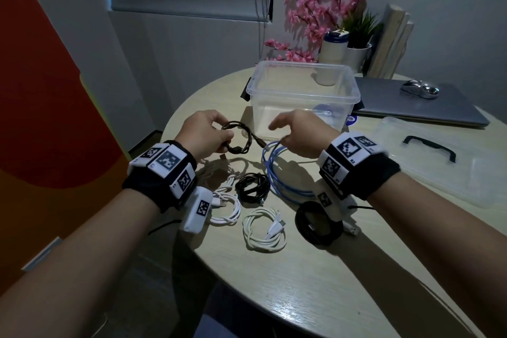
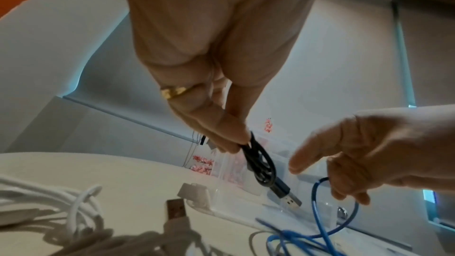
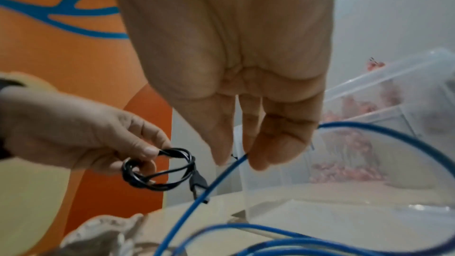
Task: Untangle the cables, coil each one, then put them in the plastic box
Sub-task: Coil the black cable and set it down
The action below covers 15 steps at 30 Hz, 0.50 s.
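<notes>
Two hands are up over the surface [image 1: 301,296], both just in front of the plastic box [image 1: 303,90]. The left hand [image 1: 204,132] has its fingers and thumb curled round a small black cable [image 1: 238,137] that is already wound into a ring. The ring hangs from the grip, with its plug [image 2: 286,195] pointing down and toward the box. The right hand [image 1: 299,136] pinches a blue cable [image 1: 277,170] between thumb and fingers. Most of that blue cable lies in loose loops on the surface, on the near side of the box.

The box stands open and I see no cable in it. Its lid [image 1: 444,159] lies off to the right of the box.

The black ring is the thing closest to being put away. The box is just past it and a little to the right, so the left hand is the nearer one for that drop. I think the ring should go up over the front wall of the box and then down inside.

More cables lie on the near side of the box: two white ones, a black bundle and a flat black coil.
</notes>
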Available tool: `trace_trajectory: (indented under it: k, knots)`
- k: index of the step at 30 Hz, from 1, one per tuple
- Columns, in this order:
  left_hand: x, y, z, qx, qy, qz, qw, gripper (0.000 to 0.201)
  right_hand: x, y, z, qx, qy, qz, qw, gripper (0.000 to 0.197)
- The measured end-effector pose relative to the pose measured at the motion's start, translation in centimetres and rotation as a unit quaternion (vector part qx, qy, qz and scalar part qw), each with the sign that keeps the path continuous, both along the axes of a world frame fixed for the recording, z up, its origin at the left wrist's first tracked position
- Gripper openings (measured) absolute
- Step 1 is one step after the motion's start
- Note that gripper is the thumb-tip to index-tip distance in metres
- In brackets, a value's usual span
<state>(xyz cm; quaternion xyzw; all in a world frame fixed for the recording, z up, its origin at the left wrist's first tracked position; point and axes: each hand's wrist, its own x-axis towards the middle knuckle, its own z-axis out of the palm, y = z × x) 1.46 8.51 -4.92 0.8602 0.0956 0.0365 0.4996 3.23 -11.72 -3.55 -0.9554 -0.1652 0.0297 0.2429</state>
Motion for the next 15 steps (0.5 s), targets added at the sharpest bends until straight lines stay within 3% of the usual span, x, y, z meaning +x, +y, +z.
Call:
trace_trajectory:
  k: [3,8,11,15]
  knots:
    - [0.9,-0.2,0.0,0.015,0.029,0.013,0.999,0.009,0.9,-0.3,-0.7,-0.089,-0.012,0.000,0.996,0.029]
    - [2.4,-0.7,-0.7,0.040,0.081,0.030,0.995,0.008,1.4,-1.1,0.8,-0.070,-0.060,-0.032,0.995,0.021]
    - [2.8,-0.8,-1.1,0.122,0.092,-0.004,0.988,0.009,1.6,-1.7,2.3,-0.062,-0.103,-0.051,0.991,0.022]
    - [2.3,-1.2,-0.6,0.159,0.106,-0.041,0.981,0.026,2.2,-2.5,3.8,-0.032,-0.172,-0.071,0.982,0.014]
